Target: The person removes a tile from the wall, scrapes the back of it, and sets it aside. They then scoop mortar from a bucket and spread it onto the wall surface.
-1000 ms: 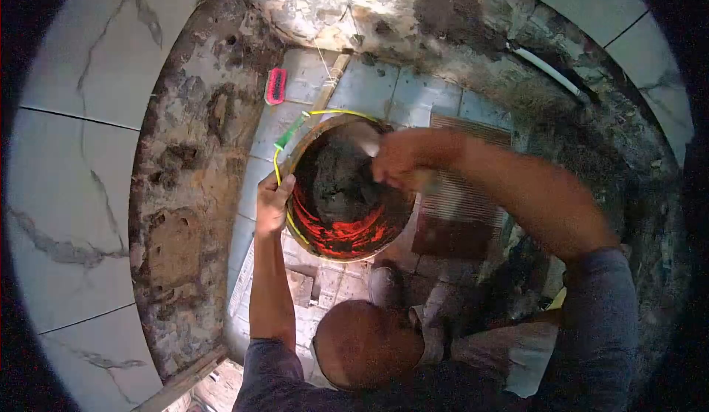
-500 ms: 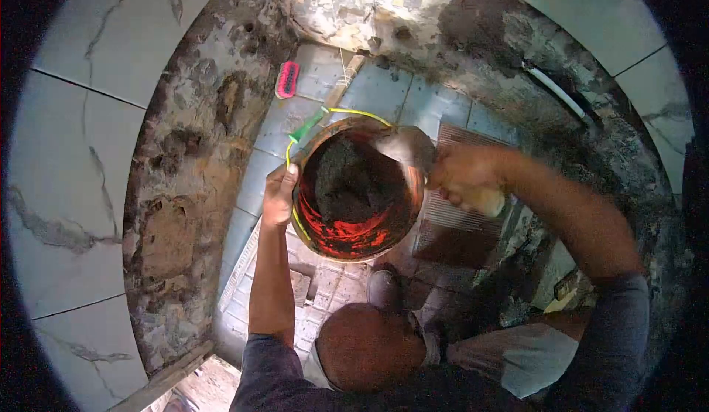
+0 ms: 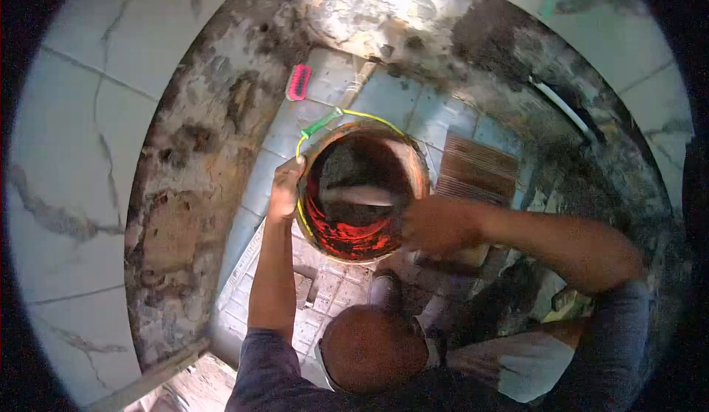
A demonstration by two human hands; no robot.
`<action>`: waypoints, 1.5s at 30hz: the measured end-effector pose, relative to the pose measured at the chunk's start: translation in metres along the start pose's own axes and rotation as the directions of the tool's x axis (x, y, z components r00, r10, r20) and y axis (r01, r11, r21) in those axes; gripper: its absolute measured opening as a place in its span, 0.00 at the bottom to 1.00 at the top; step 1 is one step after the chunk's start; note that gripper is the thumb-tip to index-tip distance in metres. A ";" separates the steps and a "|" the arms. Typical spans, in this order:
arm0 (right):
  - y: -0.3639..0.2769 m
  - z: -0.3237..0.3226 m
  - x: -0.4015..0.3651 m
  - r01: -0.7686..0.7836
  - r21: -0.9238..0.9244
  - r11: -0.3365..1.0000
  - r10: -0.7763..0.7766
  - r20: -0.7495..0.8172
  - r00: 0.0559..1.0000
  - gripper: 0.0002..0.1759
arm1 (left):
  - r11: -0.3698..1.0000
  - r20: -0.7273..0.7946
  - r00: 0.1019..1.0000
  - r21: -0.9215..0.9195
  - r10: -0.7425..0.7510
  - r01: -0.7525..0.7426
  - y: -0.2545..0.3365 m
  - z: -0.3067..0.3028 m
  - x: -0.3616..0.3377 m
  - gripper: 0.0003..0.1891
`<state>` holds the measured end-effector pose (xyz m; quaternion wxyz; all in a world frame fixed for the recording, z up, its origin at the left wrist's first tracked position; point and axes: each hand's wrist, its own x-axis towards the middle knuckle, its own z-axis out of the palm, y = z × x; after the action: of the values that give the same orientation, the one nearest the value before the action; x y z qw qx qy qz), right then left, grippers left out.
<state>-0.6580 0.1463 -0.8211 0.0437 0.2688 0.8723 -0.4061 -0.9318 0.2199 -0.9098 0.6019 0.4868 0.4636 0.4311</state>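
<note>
A red bucket [image 3: 353,239] with grey mortar [image 3: 354,168] in it stands on the tiled floor. My left hand [image 3: 285,189] grips the bucket's left rim by its yellow wire handle [image 3: 301,146]. Over the bucket's right edge, my right hand [image 3: 436,225] is closed on the handle of a trowel [image 3: 362,195]. The trowel's blade lies across the inside of the bucket, on the mortar. My knees and lap show below.
A pink scrub brush [image 3: 298,82] lies on the floor behind the bucket, near a wooden stick [image 3: 360,77]. A brown ribbed tile [image 3: 474,165] lies to the right. Rough bare wall [image 3: 185,190] stands left; marbled wall tiles [image 3: 66,175] flank it. A white pipe [image 3: 567,109] runs at the right.
My right hand has swung from the bucket's far right rim down to its near right side. The trowel blade now lies across the mortar. My left hand kept its hold on the rim.
</note>
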 end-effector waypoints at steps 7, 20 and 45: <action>0.046 0.036 -0.043 -0.257 0.792 0.553 0.463 -0.037 0.885 0.13 | 0.888 0.005 0.977 -0.417 -0.212 0.195 -0.009 -0.015 0.006 0.29; 0.022 0.060 0.019 -0.237 0.338 0.911 0.340 -0.287 0.896 0.24 | 0.865 0.161 0.977 -0.461 -0.138 0.198 0.021 0.000 0.005 0.62; -0.014 0.001 0.017 -0.261 -0.145 0.954 0.229 -0.204 0.952 0.09 | 0.973 0.291 0.941 -0.099 -0.171 0.207 0.030 0.023 0.018 0.22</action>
<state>-0.6791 0.1455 -0.8174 0.0355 0.4072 0.8638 -0.2947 -0.9079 0.2374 -0.8809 0.7302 0.4563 0.3897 0.3268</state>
